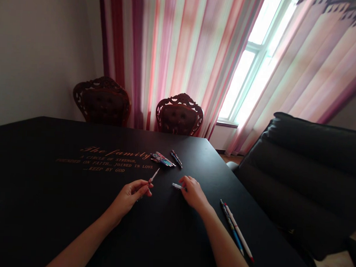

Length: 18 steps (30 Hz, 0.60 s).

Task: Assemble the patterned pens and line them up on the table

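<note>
My left hand [132, 195] is closed in a pinch on a thin pen [154, 175] whose tip points away, up and to the right, over the black table [59, 207]. My right hand [193, 192] rests on the table with fingers curled around a small white pen cap [177, 186] that sticks out to the left. The two hands are a short gap apart.
A bundle of coloured pens [162, 159] and two dark pens [176, 158] lie farther back. Two more pens [235, 228] lie by my right forearm. Gold lettering [112, 160] marks the tabletop. Two carved chairs [179, 118] stand behind; a black leather chair [306, 174] is at right.
</note>
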Motion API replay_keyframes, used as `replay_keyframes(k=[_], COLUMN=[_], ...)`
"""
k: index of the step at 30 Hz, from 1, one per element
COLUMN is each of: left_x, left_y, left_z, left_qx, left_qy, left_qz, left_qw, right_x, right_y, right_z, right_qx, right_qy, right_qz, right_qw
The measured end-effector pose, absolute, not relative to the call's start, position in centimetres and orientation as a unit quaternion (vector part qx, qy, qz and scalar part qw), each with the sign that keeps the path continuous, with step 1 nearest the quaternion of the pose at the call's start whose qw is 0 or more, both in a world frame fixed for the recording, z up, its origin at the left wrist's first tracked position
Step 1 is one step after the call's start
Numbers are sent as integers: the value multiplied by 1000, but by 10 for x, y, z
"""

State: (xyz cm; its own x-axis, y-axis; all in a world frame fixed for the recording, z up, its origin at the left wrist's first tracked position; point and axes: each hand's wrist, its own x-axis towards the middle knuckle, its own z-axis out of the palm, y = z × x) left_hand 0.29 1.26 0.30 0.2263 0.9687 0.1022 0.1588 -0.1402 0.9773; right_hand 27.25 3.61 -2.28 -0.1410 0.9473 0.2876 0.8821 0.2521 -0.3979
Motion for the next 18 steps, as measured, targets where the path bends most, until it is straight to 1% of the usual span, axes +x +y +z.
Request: replay_keyframes(k=[7, 13, 15, 18], left_x=[1, 2, 2, 2], left_y=[16, 14, 13, 13], left_z=[-4, -2, -2, -5], left_qx=[649, 685, 697, 719], left_qy=[453, 459, 465, 475], left_qz=[408, 380, 369, 350], left_qw=[456, 419, 403, 368], right_x=[277, 258, 253, 250], right_y=[37, 31, 30, 29], right_z=[-20, -17, -14, -7], right_qx=[-614, -589, -595, -595], right_qy=[-745, -767, -758, -738], right_qz=[58, 18, 8, 28], right_qw=[253, 253, 268, 317])
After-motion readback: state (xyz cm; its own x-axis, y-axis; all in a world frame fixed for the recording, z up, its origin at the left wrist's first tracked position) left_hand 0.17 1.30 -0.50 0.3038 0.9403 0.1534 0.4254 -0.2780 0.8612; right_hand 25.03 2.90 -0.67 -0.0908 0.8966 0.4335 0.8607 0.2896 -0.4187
